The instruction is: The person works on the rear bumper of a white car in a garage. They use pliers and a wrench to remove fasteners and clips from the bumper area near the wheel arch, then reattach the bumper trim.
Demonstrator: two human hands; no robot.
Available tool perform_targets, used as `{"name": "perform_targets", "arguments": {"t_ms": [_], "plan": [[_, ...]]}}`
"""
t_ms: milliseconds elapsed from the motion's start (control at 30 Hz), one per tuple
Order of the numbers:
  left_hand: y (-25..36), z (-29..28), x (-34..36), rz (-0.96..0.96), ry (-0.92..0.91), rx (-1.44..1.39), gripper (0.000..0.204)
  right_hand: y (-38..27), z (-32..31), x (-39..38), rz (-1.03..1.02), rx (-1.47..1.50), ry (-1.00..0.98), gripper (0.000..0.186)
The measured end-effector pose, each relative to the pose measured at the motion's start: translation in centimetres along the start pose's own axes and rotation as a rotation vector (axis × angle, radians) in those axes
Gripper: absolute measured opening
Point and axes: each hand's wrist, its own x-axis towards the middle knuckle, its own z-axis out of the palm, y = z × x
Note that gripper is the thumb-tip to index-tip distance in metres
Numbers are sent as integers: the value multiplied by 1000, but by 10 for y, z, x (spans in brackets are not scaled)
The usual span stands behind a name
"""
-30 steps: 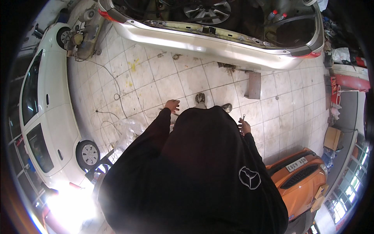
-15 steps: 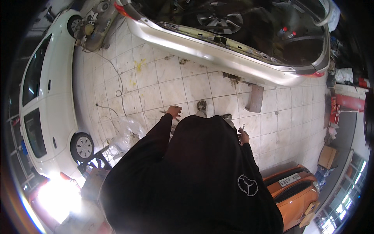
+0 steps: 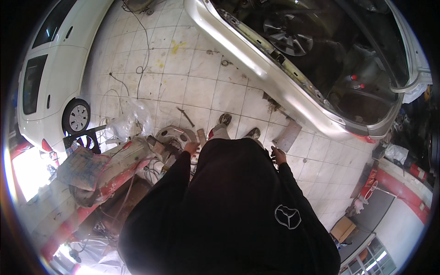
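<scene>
My left hand hangs at my left side, fingers loosely apart, with nothing visible in it. Close by on the floor stands a round metal part with holes, among other parts. My right hand is at my right side, closed on a small wrench; only its end shows beyond the fingers. Beyond that hand a flat brownish metal piece lies on the tiles. Ahead stands a silver car body with its rear open and a wheel lying inside.
A white car stands at the left. Clear plastic sheeting, a black fan frame and a red-and-white beam lie near my left. A thin bar and a cable are on the tiled floor. A cardboard box sits at the right.
The view has swung, bringing the beam and loose parts in at the left; the orange car is out of sight. My left hand is closer to my body. The wrench stays in my right hand.
</scene>
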Motion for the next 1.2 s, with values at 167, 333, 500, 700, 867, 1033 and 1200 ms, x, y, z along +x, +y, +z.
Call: {"name": "perform_targets", "arguments": {"t_ms": [167, 333, 500, 700, 867, 1033, 1200], "plan": [[-55, 85, -22, 465, 100, 463, 49, -43, -57, 32, -88, -95, -40, 48], [-71, 179, -23, 425, 91, -357, 63, -62, -80, 49, -130, -229, -90, 48], [-54, 227, -53, 184, -149, -1117, 63, -73, -113, 73, -80, -506, -131, 49], [-59, 234, -66, 447, 470, 93, 53, -118, -92, 86, -155, -482, -188, 47], [-81, 146, -36, 566, 437, 620, 37, -154, -33, 77, -266, -340, -224, 46], [30, 27, -47, -25, 146, -380, 41, -146, -10, 104, -227, -143, -61, 49], [179, -106, -29, 99, 202, -188, 53, -143, 19, 139, -319, 57, 142, 31]]}}
